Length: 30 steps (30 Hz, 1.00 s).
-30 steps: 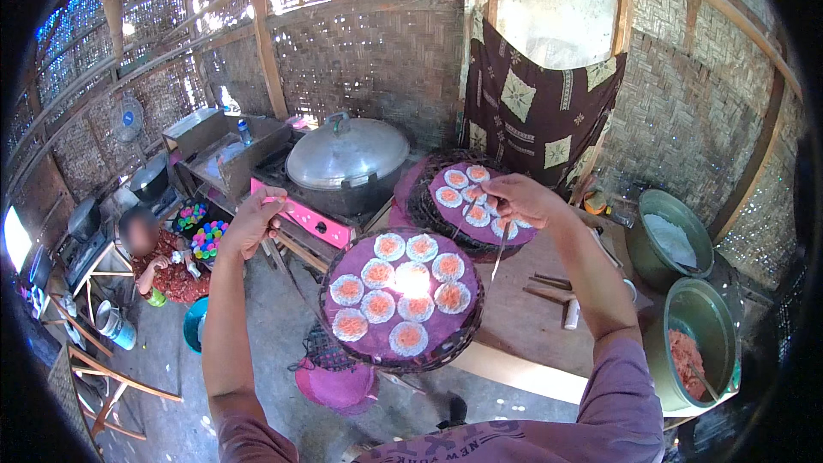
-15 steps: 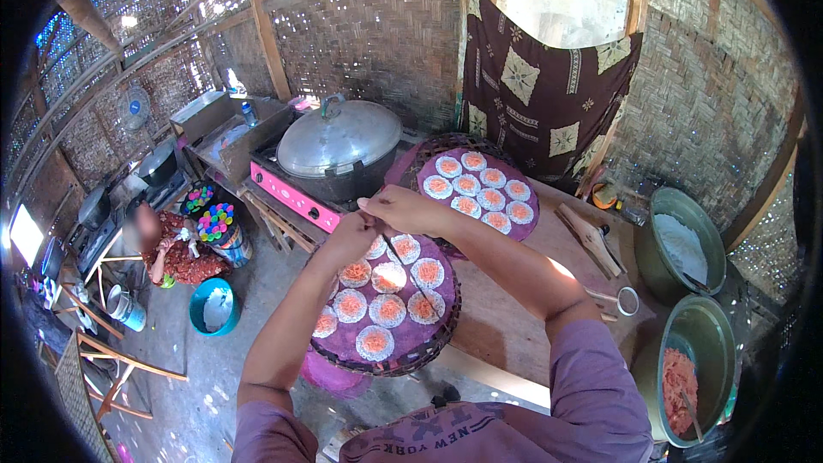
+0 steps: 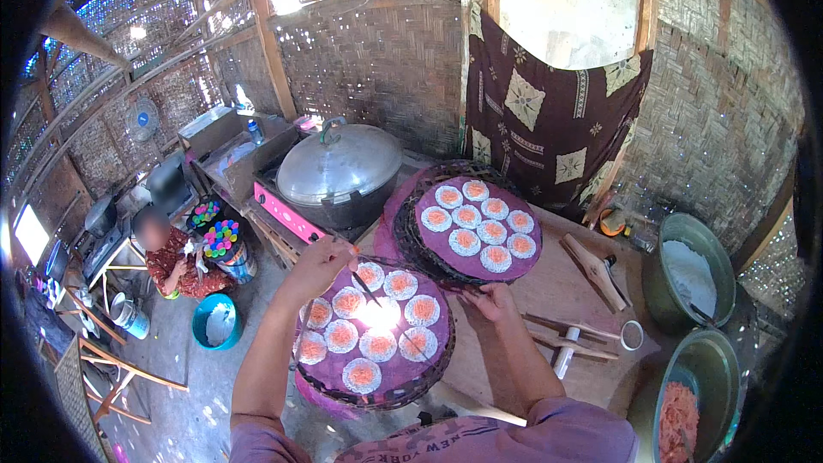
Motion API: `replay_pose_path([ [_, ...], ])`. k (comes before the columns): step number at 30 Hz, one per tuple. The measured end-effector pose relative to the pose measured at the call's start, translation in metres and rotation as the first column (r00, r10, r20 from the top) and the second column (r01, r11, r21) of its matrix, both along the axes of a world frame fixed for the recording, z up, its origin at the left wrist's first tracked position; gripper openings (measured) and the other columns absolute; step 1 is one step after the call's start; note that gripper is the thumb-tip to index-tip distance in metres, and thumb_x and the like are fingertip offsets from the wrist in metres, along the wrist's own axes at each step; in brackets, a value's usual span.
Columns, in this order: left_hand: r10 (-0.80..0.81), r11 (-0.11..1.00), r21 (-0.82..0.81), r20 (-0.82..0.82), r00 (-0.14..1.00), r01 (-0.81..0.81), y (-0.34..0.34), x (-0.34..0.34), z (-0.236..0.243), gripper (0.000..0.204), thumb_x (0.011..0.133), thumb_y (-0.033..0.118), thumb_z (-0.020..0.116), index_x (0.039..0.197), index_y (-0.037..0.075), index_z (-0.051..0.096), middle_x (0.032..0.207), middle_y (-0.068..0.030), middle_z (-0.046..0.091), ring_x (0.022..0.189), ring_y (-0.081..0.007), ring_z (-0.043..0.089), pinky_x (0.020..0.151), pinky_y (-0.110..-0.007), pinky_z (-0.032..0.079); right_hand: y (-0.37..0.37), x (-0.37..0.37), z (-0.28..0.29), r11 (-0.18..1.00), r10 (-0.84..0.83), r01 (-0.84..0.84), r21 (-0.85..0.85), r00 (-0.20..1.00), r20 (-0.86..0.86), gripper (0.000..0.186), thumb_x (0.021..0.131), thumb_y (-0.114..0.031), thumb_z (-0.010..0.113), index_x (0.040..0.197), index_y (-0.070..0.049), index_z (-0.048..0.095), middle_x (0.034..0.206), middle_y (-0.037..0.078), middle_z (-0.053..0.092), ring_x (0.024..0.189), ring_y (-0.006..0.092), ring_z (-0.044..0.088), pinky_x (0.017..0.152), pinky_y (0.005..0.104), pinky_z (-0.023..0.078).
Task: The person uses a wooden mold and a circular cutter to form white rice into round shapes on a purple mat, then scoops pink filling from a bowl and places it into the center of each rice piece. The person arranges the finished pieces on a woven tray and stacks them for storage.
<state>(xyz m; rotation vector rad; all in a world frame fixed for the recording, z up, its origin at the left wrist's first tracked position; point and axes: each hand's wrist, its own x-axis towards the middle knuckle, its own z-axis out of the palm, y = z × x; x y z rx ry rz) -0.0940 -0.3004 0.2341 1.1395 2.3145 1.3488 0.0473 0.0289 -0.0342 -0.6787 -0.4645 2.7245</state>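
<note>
The left hand (image 3: 317,270), at the centre-left of the frame, has its fingers pinched around a slim dark tool (image 3: 366,288) whose long axis slants toward lower right over the near round tray (image 3: 399,375) of orange-topped white discs (image 3: 362,375), with glare hiding part of it. The right hand (image 3: 495,302), right of centre, is nearer the far round tray (image 3: 448,267), touching its lower rim from below; whether its fingers grip there, I cannot tell.
</note>
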Motion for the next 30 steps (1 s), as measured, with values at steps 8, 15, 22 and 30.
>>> replay_pose_path([
  [8, 0.031, 0.999, -0.034, -0.158, 0.987, -0.037, 0.026, -0.018, 0.003, 0.029, 0.080, 0.024, 0.058, 0.070, -0.002, 0.064, 0.077, -0.0130, 0.062, 0.078, -0.0223, 0.061, 0.071, -0.033, 0.045, 0.038, -0.063, -0.011, 0.987, -0.155, 0.148, -0.069, 0.983, -0.100, 0.046, 0.079, 0.007, 0.040, 0.125, 0.007, 0.036, 0.132, 0.023, 0.041, 0.123, 0.0418, 0.041, 0.109, 0.0560, 0.034],
  [15, 0.037, 0.996, -0.076, -0.158, 0.987, -0.050, 0.068, -0.036, 0.003, 0.027, 0.077, 0.023, 0.059, 0.067, -0.002, 0.063, 0.072, -0.0113, 0.062, 0.071, -0.0214, 0.061, 0.067, -0.033, 0.046, 0.067, -0.087, 0.003, 0.999, -0.011, 0.014, 0.033, 0.995, -0.095, 0.047, 0.079, 0.005, 0.043, 0.125, 0.007, 0.037, 0.132, 0.024, 0.041, 0.123, 0.0437, 0.040, 0.109, 0.0556, 0.031],
  [22, 0.024, 0.982, -0.183, -0.070, 0.997, -0.036, 0.081, -0.041, 0.008, 0.027, 0.080, 0.019, 0.060, 0.064, -0.002, 0.062, 0.084, -0.0103, 0.063, 0.081, -0.0195, 0.059, 0.073, -0.032, 0.044, 0.093, -0.049, -0.014, 0.984, 0.041, -0.062, 0.168, 0.991, 0.128, 0.024, 0.081, -0.007, 0.056, 0.102, 0.004, 0.050, 0.096, 0.018, 0.056, 0.089, 0.0324, 0.060, 0.081, 0.0419, 0.058],
  [30, -0.133, 0.982, -0.161, -0.241, 0.961, 0.095, 0.076, -0.024, -0.005, 0.025, 0.084, 0.024, 0.059, 0.079, 0.002, 0.071, 0.086, -0.0121, 0.067, 0.087, -0.0231, 0.063, 0.079, -0.034, 0.047, 0.040, -0.007, 0.061, 0.976, -0.037, 0.009, 0.216, 0.992, 0.124, 0.017, 0.088, -0.018, 0.060, 0.095, -0.005, 0.054, 0.089, 0.009, 0.051, 0.090, 0.0253, 0.057, 0.088, 0.0382, 0.051],
])
